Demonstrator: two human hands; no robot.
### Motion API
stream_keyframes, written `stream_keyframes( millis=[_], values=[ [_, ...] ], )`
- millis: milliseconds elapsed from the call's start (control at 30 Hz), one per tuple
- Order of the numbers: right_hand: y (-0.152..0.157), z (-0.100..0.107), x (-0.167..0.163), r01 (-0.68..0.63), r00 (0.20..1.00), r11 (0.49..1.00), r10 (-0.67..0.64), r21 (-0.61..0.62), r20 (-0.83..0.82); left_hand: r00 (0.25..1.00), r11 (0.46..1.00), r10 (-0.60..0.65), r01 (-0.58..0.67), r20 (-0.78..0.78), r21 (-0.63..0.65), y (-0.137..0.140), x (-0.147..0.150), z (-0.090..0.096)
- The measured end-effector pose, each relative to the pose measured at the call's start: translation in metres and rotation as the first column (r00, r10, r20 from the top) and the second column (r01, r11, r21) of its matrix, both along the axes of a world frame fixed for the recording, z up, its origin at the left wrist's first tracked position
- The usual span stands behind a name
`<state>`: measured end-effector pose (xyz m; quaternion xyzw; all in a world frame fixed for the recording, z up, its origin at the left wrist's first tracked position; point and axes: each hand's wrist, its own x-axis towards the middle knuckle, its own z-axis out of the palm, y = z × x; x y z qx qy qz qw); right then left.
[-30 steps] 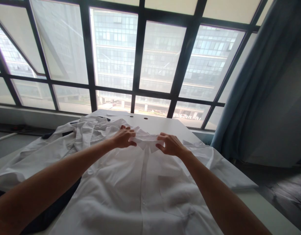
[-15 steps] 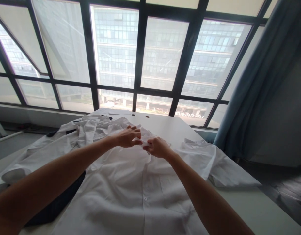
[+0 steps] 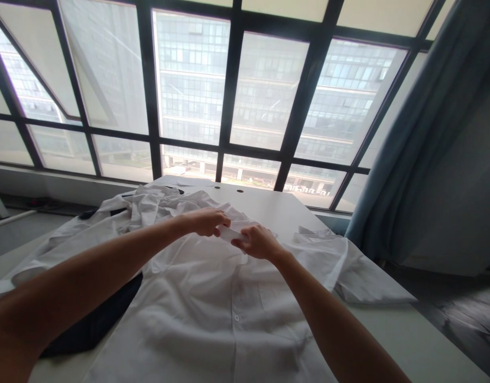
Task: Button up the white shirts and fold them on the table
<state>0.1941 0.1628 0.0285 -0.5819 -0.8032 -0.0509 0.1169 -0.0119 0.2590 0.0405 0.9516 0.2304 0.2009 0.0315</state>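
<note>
A white button-up shirt lies spread out front side up, its collar end away from me and its button placket running down the middle. My left hand pinches the left part of the collar. My right hand grips the collar's other side, thumb toward the left. Between the two hands a short strip of the collar is stretched and lifted a little. One sleeve lies out to the right, over the table edge area.
The white table reaches toward a large framed window. More crumpled white clothing is piled at the left back. Dark cloth lies under my left forearm. A blue curtain hangs at the right.
My left hand has closed from loosely spread fingers to a pinch on the collar. The collar strip between the hands now shows more clearly. My right hand keeps its hold.
</note>
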Motion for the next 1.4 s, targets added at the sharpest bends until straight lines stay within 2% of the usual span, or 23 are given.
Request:
stream_keyframes(
  millis=[100, 167, 300, 367, 533, 667, 767, 900, 967, 1033, 1100, 1167, 1267, 1333, 1400],
  values=[
    [-0.002, 0.004, -0.002, 0.023, 1.0, 0.999, -0.023, 0.033, 0.006, 0.968, 0.997, -0.072, 0.079, -0.241, 0.017, -0.003, 0.003, 0.008],
    [-0.004, 0.006, -0.003, 0.021, 0.999, 0.998, -0.023, 0.059, 0.026, 0.968, 0.998, -0.06, 0.065, -0.244, 0.01, -0.003, 0.001, 0.013],
    [-0.009, 0.009, -0.004, 0.019, 0.998, 0.997, -0.025, 0.078, 0.066, 0.976, 0.992, -0.112, 0.098, -0.189, -0.085, 0.003, -0.005, 0.017],
    [-0.01, 0.009, -0.003, 0.027, 0.997, 0.997, -0.032, 0.07, 0.066, 0.988, 0.992, -0.097, 0.086, -0.118, -0.09, 0.005, -0.006, 0.016],
    [-0.006, 0.009, 0.011, 0.024, 1.0, 1.0, -0.024, -0.002, 0.002, 0.996, 0.995, 0.073, -0.07, 0.048, -0.07, 0.006, -0.005, 0.006],
    [0.004, 0.008, 0.032, 0.058, 0.998, 0.995, -0.058, -0.08, -0.009, 0.964, 0.972, 0.214, -0.194, 0.16, -0.13, 0.012, -0.008, -0.003],
    [0.013, 0.005, 0.043, 0.098, 0.995, 0.994, -0.098, -0.045, 0.016, 0.944, 0.939, 0.302, -0.271, 0.131, -0.212, 0.022, -0.013, -0.007],
    [0.027, 0.001, 0.043, 0.064, 0.997, 0.998, -0.065, 0.017, 0.047, 0.94, 0.897, 0.341, -0.323, 0.009, -0.302, 0.037, -0.015, -0.015],
    [0.033, 0.001, 0.041, 0.078, 0.994, 0.996, -0.081, 0.044, 0.078, 0.931, 0.861, 0.364, -0.322, 0.034, -0.393, 0.043, -0.012, -0.019],
    [0.038, 0.004, 0.038, 0.124, 0.984, 0.991, -0.128, 0.042, 0.126, 0.921, 0.823, 0.368, -0.26, 0.127, -0.505, 0.048, -0.008, -0.023],
    [0.042, 0.009, 0.034, 0.167, 0.975, 0.986, -0.165, 0.002, 0.151, 0.906, 0.818, 0.353, -0.177, 0.235, -0.547, 0.048, -0.003, -0.026],
    [0.045, 0.013, 0.026, 0.147, 0.986, 0.989, -0.145, -0.028, 0.079, 0.892, 0.852, 0.337, -0.153, 0.301, -0.501, 0.044, 0.004, -0.03],
    [0.048, 0.012, 0.009, 0.019, 0.989, 1.0, -0.019, 0.003, -0.15, 0.876, 0.894, 0.319, -0.151, 0.362, -0.421, 0.034, 0.014, -0.035],
    [0.049, 0.005, -0.001, -0.017, 0.961, 1.0, 0.016, -0.001, -0.277, 0.867, 0.895, 0.283, -0.085, 0.411, -0.439, 0.027, 0.018, -0.038],
    [0.051, -0.008, -0.008, -0.02, 0.923, 1.0, 0.015, -0.01, -0.384, 0.851, 0.86, 0.259, 0.013, 0.457, -0.51, 0.021, 0.019, -0.042]
  ],
)
